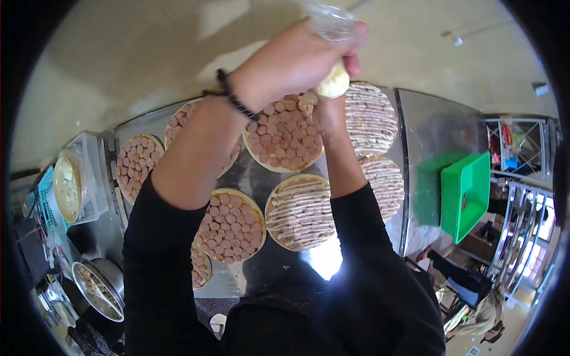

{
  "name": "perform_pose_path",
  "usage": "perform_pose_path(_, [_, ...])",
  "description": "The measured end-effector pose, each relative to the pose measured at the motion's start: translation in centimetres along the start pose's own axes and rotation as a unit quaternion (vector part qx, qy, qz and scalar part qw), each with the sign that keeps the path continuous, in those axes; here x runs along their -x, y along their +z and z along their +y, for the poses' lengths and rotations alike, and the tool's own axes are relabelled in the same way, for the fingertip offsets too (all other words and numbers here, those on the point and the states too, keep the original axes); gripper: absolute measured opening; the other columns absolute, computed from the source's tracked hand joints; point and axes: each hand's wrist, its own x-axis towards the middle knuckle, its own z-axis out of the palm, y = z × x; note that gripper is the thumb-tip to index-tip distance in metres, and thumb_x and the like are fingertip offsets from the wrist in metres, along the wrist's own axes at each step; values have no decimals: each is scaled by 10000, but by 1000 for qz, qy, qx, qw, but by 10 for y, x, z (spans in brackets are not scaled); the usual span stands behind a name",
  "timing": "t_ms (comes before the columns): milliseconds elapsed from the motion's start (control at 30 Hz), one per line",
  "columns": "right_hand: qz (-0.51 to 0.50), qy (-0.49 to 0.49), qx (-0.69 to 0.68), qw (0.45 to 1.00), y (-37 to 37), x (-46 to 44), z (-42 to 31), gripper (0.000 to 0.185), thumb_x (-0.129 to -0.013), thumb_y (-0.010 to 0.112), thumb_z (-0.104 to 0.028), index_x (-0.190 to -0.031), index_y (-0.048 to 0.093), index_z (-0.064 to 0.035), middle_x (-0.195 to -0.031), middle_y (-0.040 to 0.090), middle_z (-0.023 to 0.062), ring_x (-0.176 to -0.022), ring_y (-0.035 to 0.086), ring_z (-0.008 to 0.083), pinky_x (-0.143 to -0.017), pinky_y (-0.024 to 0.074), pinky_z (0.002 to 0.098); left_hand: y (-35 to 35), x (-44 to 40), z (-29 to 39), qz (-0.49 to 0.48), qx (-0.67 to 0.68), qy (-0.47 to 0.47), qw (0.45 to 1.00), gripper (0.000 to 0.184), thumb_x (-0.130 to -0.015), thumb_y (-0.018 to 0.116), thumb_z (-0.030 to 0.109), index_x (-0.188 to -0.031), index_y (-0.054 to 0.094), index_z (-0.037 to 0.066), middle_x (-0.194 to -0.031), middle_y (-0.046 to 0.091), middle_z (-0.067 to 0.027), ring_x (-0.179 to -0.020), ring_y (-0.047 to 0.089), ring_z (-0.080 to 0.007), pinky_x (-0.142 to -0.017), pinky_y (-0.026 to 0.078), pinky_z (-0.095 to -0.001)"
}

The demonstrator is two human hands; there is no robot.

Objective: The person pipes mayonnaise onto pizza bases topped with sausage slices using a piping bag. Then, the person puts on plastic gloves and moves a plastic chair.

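Observation:
My left hand (pixel 306 56) is closed around the upper part of a clear plastic bag (pixel 333 82) filled with a pale yellow cream. Its twisted top sticks out above the fist. Just below, my right hand (pixel 325 110) is closed at the bag's lower end, its fingers partly hidden. Both are over the upper edge of a round base (pixel 285 136) covered with sliced sausage. To the right, a round base (pixel 369 118) carries white cream stripes over its topping. Nearer my body are another striped base (pixel 300 210) and a sausage-covered one (pixel 230 228).
More topped rounds lie at the left (pixel 138 163) and right (pixel 383 184) of the metal table (pixel 249 276). A green bin (pixel 466 196) stands at right, a plastic tub (pixel 89 178) and metal bowl (pixel 101 291) at left. A person (pixel 469 282) is at lower right.

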Motion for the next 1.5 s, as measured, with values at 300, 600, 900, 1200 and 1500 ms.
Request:
perform_pose_path(300, [20, -48, 5, 999, 39, -37, 56, 489, -775, 495, -204, -1183, 279, -44, -1153, 373, 75, -1076, 352, 165, -898, 273, 302, -28, -20, -58, 21, -56, -31, 998, 242, -793, 420, 222, -874, 561, 43, -656, 575, -69, -637, 535, -164, -593, 403, -276])
perform_pose_path(600, [152, -152, -5, 977, 8, -46, 76, 208, -767, 504, -189, -906, 522, -35, -768, 543, 26, -637, 514, 93, -527, 418, 230, -18, -16, -67, 36, 6, 19, 999, 264, -800, 392, 255, -790, 560, 52, -670, 554, -47, -637, 506, -127, -615, 401, -250])
perform_pose_path(900, [109, -51, 71, 990, -46, -25, 46, 261, -793, 473, -121, -1027, 412, -22, -929, 504, 75, -774, 523, 147, -640, 441, 244, 12, -20, -71, -13, 0, 66, 998, 178, -780, 438, 143, -825, 553, 13, -732, 583, -68, -635, 537, -150, -592, 418, -261])
perform_pose_path(1200, [70, -34, 116, 990, 19, -2, 88, 411, -694, 498, -2, -1087, 380, -26, -1000, 464, 54, -872, 474, 142, -730, 409, 262, -22, 3, -64, 76, 77, -50, 993, 240, -832, 419, 233, -785, 547, 35, -683, 547, -38, -721, 532, -132, -729, 421, -270])
perform_pose_path(1500, [64, -90, 232, 967, 46, 10, 101, 346, -771, 482, -108, -1093, 377, -37, -1006, 471, 37, -889, 475, 140, -732, 403, 264, -25, 12, -69, 150, 63, -32, 986, 171, -748, 436, 100, -681, 574, 22, -693, 566, -48, -651, 528, -113, -593, 418, -254])
